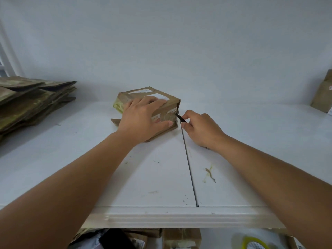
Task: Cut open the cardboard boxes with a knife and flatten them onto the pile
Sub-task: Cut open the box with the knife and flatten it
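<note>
Brown cardboard fills the middle of the frame: a taped box (149,106) sits on the white table (125,177), just above centre, close to the back wall. Its long axis runs from the upper left toward the lower right of the picture, and its near right corner points toward my right hand. White labels lie on its top face, clear tape wraps the near side, and yellowish tape covers the left end.

My left hand (143,117) lies flat and spread over the top of the box, fingers apart, thumb pressed against the near side, bearing down rather than gripping. My right hand (199,128), just right of the box, is closed around a knife (179,118); the dark blade points up and to the left, its tip touching the taped right edge of the box.

A small flap of cardboard (115,121) pokes out from under the box at its left. At the upper left of the frame a pile (34,103) of flattened cardboard rests on the table, well apart from the box. At the far right edge a brown package (323,92) leans by the wall. A dark seam (188,159) in the tabletop runs from the box's corner down to the front edge. Below the table, at the bottom of the frame, more boxes (181,238) sit blurred.
</note>
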